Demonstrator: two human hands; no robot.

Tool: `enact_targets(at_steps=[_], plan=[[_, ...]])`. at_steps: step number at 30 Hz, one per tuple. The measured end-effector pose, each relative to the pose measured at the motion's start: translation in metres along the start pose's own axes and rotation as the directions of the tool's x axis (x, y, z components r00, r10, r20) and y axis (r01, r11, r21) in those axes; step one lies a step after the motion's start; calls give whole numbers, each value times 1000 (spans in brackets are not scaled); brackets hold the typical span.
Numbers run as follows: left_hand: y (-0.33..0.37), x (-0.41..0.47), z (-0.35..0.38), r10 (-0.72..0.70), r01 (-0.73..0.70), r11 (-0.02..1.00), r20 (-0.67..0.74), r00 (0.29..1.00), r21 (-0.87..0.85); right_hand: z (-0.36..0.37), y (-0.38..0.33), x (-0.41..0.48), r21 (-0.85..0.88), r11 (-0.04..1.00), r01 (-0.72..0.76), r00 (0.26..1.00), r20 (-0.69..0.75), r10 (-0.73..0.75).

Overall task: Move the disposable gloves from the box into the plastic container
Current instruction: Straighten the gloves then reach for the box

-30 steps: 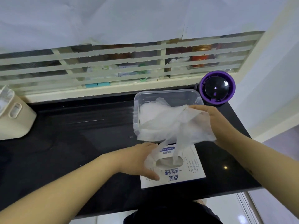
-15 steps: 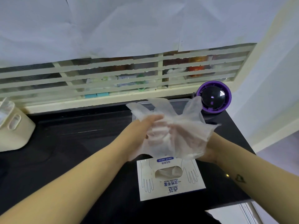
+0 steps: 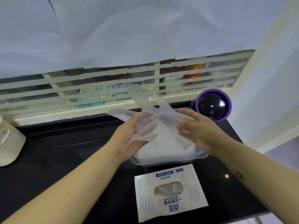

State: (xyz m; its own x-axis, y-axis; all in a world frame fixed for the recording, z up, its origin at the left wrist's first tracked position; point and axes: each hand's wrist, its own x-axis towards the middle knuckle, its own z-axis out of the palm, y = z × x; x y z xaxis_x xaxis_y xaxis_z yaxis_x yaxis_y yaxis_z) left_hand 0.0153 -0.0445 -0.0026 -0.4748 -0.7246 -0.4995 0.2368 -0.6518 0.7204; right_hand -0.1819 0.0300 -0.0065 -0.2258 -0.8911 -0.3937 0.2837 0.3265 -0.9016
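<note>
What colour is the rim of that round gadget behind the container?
The round gadget's rim is purple, around a black dome; head view.

Bare forearms of a person, uncovered as far as the picture's edge.
The left hand [image 3: 129,135] and right hand [image 3: 199,130] are bare too; the right forearm [image 3: 252,172] bears a small dark outline tattoo [image 3: 239,175], roughly heart-shaped.

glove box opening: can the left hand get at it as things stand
Probably yes: the box lies near the left hand, nothing over its opening; but that hand is pressing gloves above the container.
</note>
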Motion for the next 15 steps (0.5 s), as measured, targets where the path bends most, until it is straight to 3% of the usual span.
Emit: enact_targets(at_steps=[2,3,5,7,9,10,11,13,15], plan=[[5,4,-6,1,0,1000,-25,1000,17,2,-13,8,-116,991,60,998,-14,-62],[8,5,-9,36,-34,999,-80,996,35,2,-21,12,-272,951,144,987,-34,-159],[16,11,-18,166,-145,984,-244,956,100,5,-39,17,-550,756,354,907,5,-421],[19,11,-23,309,-236,942,-345,886,238,7,-52,19,-596,597,537,789,105,-606],[21,4,-18,435,-292,864,-316,843,411,12,-59,19,-577,496,649,691,173,-702],[21,1,-14,438,-299,845,-254,862,444,14,-61,15,-570,453,686,652,204,-730],[21,-2,-7,385,-284,861,-178,905,422,18,-62,11,-565,411,716,620,242,-746],[21,-6,2,100,-109,969,55,994,223,26,-59,0,-568,295,768,561,375,-738],[15,-2,-1,-122,107,992,273,954,69,32,-48,-10,-537,122,835,473,586,-657]])
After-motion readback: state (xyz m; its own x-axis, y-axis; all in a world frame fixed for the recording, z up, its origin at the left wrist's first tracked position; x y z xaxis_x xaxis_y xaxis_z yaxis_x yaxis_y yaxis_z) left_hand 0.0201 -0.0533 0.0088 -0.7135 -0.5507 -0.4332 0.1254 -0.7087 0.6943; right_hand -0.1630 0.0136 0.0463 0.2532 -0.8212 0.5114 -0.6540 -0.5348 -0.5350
